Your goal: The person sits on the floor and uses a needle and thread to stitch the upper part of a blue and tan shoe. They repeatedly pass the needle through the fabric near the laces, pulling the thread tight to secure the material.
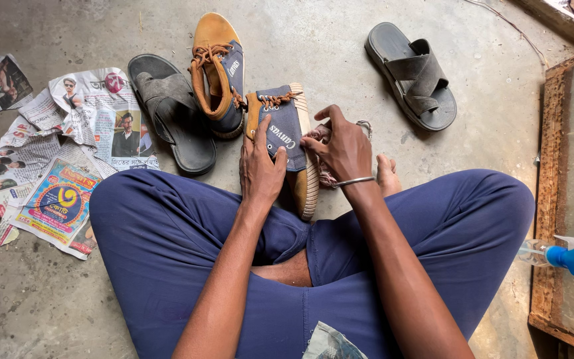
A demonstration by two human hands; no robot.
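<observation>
Between the crossed knees, on the concrete floor (340, 60), a navy and tan high-top shoe (286, 133) is held on its side, its long axis running away from the body with the toe toward the far end and the pale sole turned to the right. It is flanked by both hands: the left hand (260, 169) is clasped over the navy upper, fingers (255, 136) wrapped along it, while the right hand (343, 147) is closed at the sole edge, seemingly pinching a lace or cloth (hard to tell). Its mate (217, 70) lies just beyond, beside a grey sandal (171, 113).
</observation>
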